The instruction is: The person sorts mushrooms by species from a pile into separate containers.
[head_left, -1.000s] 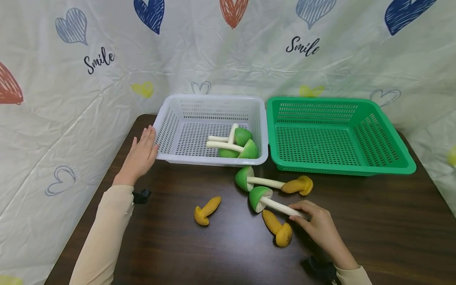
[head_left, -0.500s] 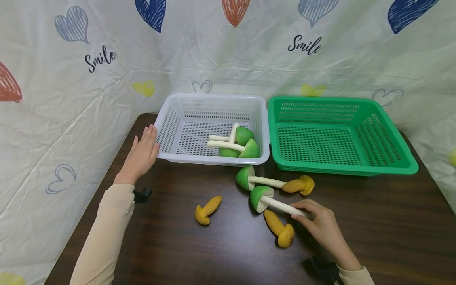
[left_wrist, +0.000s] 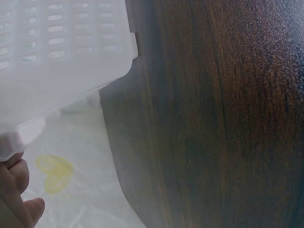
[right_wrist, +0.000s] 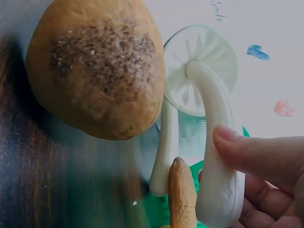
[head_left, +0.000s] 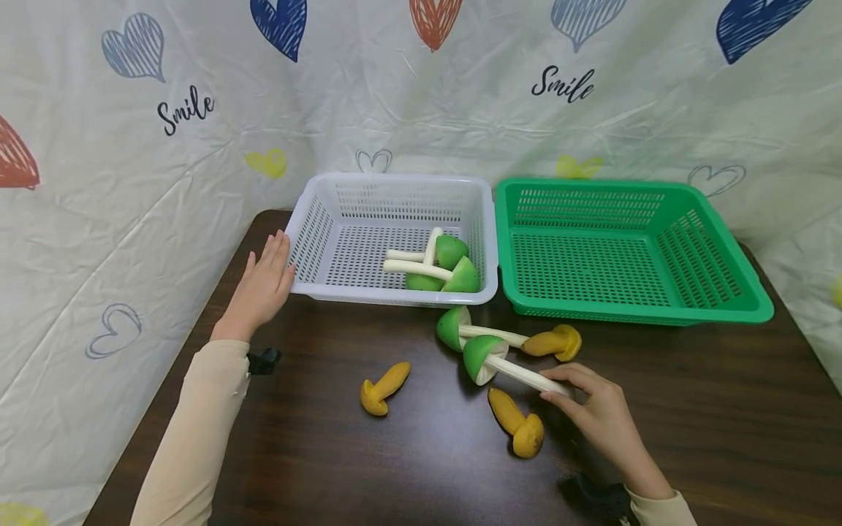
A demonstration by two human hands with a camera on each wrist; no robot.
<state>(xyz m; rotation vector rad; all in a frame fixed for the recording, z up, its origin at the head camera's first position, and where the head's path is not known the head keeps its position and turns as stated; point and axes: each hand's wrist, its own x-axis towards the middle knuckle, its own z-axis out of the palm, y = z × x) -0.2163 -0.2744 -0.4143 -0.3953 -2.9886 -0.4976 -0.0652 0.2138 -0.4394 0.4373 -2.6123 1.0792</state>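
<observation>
My right hand (head_left: 595, 413) pinches the white stem of a green-capped toy mushroom (head_left: 485, 359) between thumb and fingers. Its cap points left, just in front of a second green mushroom (head_left: 454, 328) on the table. In the right wrist view, the thumb (right_wrist: 251, 151) presses the held mushroom's stem (right_wrist: 216, 109). My left hand (head_left: 259, 288) rests with straight fingers against the left side of the white basket (head_left: 395, 295). Several green mushrooms (head_left: 451, 251) lie inside that basket. A brown mushroom (head_left: 516, 422) lies close in front of the held one.
A green basket (head_left: 631, 310) stands right beside the white one at the back of the dark wooden table (head_left: 316, 467). One brown mushroom (head_left: 384, 389) lies left of centre; another (head_left: 552, 342) touches the second green mushroom's stem. A heart-printed cloth (head_left: 421, 95) hangs behind.
The green mushroom in my right hand has risen slightly from the table, its cap now overlapping the stem of the one behind. My left hand keeps its place at the white basket.
</observation>
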